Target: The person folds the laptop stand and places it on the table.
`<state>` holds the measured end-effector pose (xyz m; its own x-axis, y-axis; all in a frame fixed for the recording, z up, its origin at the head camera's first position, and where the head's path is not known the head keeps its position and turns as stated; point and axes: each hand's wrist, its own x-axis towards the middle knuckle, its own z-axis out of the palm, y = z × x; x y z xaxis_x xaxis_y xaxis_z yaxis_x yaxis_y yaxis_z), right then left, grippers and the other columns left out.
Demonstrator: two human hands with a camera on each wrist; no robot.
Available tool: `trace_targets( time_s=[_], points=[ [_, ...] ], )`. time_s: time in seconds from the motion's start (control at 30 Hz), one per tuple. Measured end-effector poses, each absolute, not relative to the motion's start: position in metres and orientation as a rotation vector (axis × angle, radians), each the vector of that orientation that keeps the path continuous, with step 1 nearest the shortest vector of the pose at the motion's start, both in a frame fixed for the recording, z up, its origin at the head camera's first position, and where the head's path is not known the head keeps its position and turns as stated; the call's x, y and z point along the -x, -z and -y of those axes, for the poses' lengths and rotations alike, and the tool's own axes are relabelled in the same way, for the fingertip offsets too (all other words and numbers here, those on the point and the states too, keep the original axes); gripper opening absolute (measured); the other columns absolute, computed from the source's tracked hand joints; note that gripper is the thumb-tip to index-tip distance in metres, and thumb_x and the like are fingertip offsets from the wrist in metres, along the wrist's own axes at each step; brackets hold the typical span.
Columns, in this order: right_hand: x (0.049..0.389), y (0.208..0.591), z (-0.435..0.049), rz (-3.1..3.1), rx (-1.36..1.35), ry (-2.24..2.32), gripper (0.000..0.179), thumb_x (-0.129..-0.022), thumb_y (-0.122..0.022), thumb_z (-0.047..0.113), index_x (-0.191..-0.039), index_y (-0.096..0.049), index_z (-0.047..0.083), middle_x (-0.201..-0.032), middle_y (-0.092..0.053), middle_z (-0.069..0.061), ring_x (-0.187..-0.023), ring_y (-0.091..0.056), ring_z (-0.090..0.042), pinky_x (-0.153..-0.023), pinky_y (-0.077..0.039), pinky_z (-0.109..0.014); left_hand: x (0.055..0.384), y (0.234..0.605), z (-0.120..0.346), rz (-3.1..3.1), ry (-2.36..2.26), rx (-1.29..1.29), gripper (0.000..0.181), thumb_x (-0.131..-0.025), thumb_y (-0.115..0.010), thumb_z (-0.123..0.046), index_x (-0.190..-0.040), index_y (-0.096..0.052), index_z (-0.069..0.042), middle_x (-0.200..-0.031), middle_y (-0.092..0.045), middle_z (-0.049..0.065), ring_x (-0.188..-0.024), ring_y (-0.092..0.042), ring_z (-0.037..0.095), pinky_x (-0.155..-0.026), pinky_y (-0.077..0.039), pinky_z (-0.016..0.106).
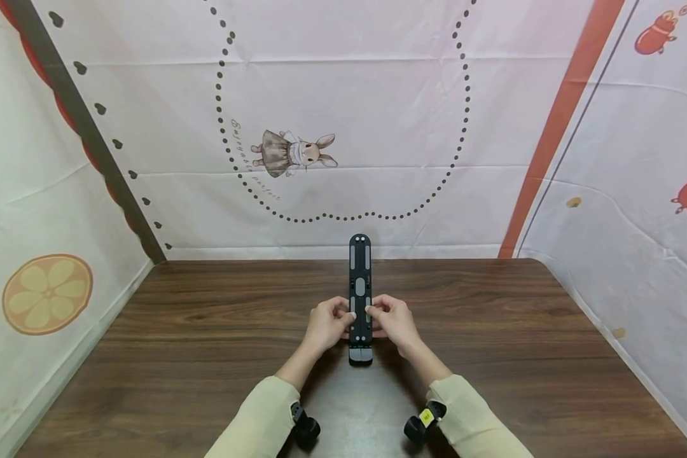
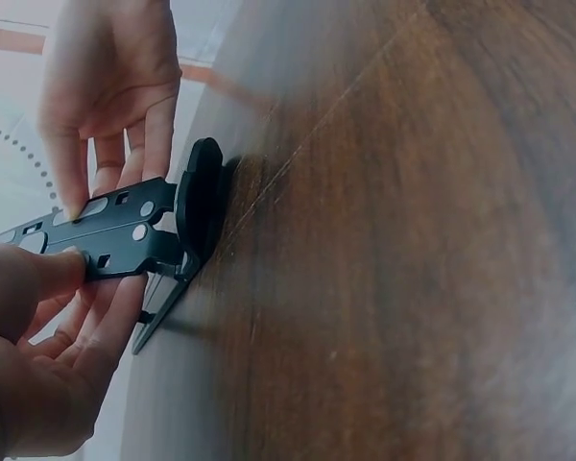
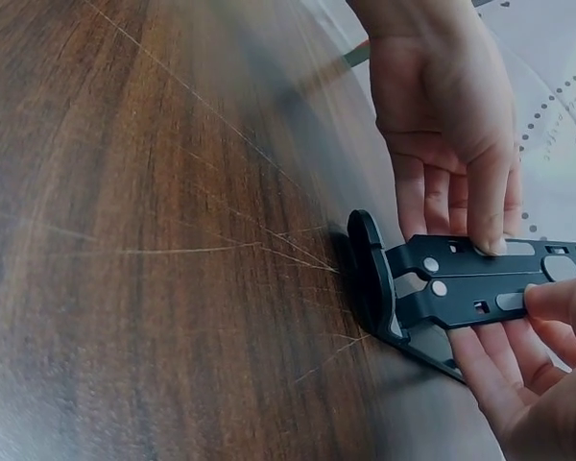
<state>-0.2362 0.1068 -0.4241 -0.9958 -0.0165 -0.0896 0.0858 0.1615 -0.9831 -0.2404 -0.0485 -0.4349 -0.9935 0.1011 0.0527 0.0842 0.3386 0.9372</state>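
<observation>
Midway across the wooden table [image 1: 206,331], toward its far edge: a black folding stand [image 1: 359,299], long and narrow, raised at a tilt with its rounded foot planted on the wood and its top end reaching up past the table's back edge against the printed cloth backdrop [image 1: 378,114]. Left hand [image 1: 326,324] on the stand's left edge, thumb on the front face, fingers curled behind — pinching it. Right hand [image 1: 394,323] mirrored on the right edge, same pinch, thumb forward. Seen from the left wrist: stand [image 2: 106,235] held off the wood, a thin strut angling down to the tabletop [image 2: 384,250] beneath it, thumb of the left hand [image 2: 29,355] pressed on the slotted plate. From the right wrist: foot of the stand [image 3: 370,274] touching the table [image 3: 154,240], right hand [image 3: 538,365] below the plate. Bare wood on both sides, wide to left and right edges; less room behind, where cloth meets table.
</observation>
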Motion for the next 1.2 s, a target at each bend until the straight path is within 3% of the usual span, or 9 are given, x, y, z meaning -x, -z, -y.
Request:
trace_targets(
  time_s=[0.37, 0.83, 1.2],
  points=[
    [0.240, 0.421, -0.107, -2.370, -0.102, 1.894, 0.008, -0.088, -0.060, 0.010, -0.091, -0.062, 0.003, -0.084, -0.058, -0.011, -0.067, -0.064, -0.018, -0.064, -0.056, -0.040, 0.238, 0.433, 0.048, -2.609, -1.751, -0.178, 0.015, -0.086, -0.062, -0.005, -0.098, -0.062, 0.002, -0.073, -0.063, 0.008, -0.059, -0.063, 0.016, -0.051, -0.054, 0.028],
    [0.241, 0.419, -0.110, -2.350, -0.021, 1.872, 0.007, -0.089, -0.058, 0.008, -0.091, -0.058, 0.002, -0.085, -0.057, -0.012, -0.068, -0.064, -0.020, -0.066, -0.055, -0.043, 0.232, 0.435, 0.048, -2.846, -1.616, -0.125, 0.010, -0.079, -0.071, -0.011, -0.084, -0.065, -0.005, -0.070, -0.066, 0.004, -0.058, -0.059, 0.009, -0.050, -0.047, 0.023],
    [0.239, 0.419, -0.110, -2.350, -0.024, 1.867, 0.007, -0.088, -0.058, 0.008, -0.093, -0.058, 0.003, -0.084, -0.056, -0.012, -0.068, -0.064, -0.018, -0.065, -0.055, -0.042, 0.210, 0.431, 0.051, -2.986, -1.347, -0.158, 0.016, -0.078, -0.072, -0.021, -0.089, -0.067, -0.011, -0.071, -0.067, -0.004, -0.062, -0.060, 0.007, -0.055, -0.046, 0.027]
  ],
)
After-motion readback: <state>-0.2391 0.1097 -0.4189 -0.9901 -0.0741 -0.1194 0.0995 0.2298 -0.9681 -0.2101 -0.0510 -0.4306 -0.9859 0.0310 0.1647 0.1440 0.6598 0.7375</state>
